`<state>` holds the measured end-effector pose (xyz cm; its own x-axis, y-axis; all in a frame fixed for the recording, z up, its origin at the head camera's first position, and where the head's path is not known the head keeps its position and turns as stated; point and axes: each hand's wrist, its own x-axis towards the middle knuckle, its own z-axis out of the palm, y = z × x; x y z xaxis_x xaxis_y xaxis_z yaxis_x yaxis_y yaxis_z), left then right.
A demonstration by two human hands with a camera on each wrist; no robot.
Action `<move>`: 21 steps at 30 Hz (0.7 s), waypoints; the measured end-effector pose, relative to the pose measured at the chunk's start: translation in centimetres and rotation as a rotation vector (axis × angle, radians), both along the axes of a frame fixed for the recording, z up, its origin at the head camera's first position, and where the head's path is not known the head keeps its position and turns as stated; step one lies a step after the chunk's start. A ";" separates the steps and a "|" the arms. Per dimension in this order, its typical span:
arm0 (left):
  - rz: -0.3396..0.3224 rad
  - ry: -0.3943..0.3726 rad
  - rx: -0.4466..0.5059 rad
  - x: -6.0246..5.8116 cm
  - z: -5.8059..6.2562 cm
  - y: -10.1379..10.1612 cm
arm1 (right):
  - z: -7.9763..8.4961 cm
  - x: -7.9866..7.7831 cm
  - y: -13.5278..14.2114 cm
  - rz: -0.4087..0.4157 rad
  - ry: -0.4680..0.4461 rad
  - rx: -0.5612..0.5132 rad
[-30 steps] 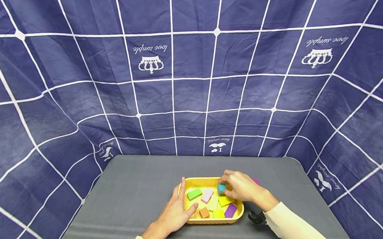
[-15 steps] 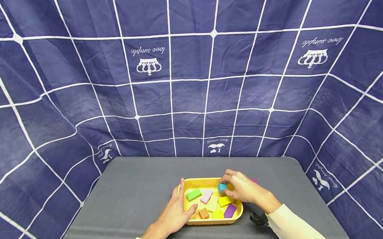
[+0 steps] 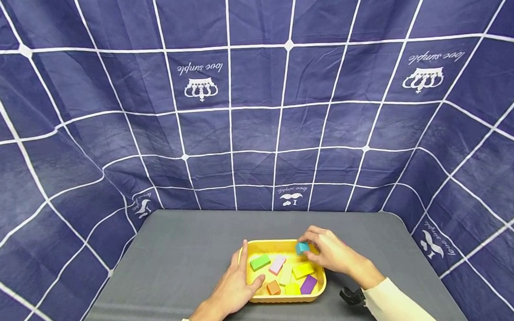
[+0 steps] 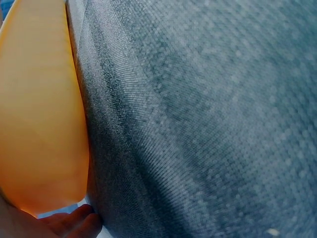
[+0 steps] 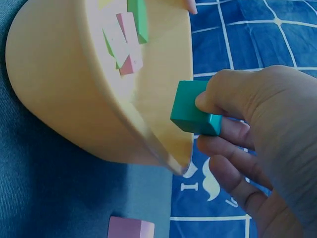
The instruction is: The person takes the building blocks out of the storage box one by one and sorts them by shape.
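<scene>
A yellow plastic basket [image 3: 286,298] sits on the table with several coloured blocks in it. My left hand [image 3: 235,284] holds its left end, thumb over the rim and fingers along the outside; in the left wrist view a few fingers [image 4: 81,223] show beside the basket's wall [image 4: 44,114]. My right hand [image 3: 329,251] pinches a teal block [image 3: 302,248] between thumb and fingers, over the basket's right end. In the right wrist view the teal block [image 5: 193,106] hangs at rim height, above the basket floor.
Inside the basket lie a green block [image 3: 260,262], a pink one [image 3: 277,264], an orange one [image 3: 273,287], a purple one [image 3: 308,284] and several yellow ones. A pink-purple block [image 5: 130,227] lies on the grey table [image 3: 192,251] outside. Blue checked cloth [image 3: 255,131] hangs behind.
My right hand has lifted the teal block a little and moved slightly right with it. My left hand has stayed at the basket.
</scene>
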<state>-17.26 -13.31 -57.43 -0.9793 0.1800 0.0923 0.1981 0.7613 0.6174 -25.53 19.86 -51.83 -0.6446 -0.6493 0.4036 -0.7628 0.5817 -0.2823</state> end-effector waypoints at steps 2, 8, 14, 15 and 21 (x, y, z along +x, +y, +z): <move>-0.004 -0.002 0.002 0.0 0.0 0.0 | 0.1 0.1 0.3 -0.003 -0.015 -0.007; -0.013 0.005 0.008 -0.3 0.4 0.0 | 0.6 0.0 1.2 -0.022 -0.032 -0.033; -0.007 -0.001 0.000 -0.1 0.4 0.0 | 0.5 0.1 1.9 -0.020 0.044 -0.074; -0.007 -0.001 -0.002 0.0 0.4 -0.1 | 0.4 0.2 2.1 -0.021 0.063 -0.077; -0.012 0.015 0.006 0.1 0.2 0.0 | 0.1 0.4 3.4 -0.056 0.111 -0.106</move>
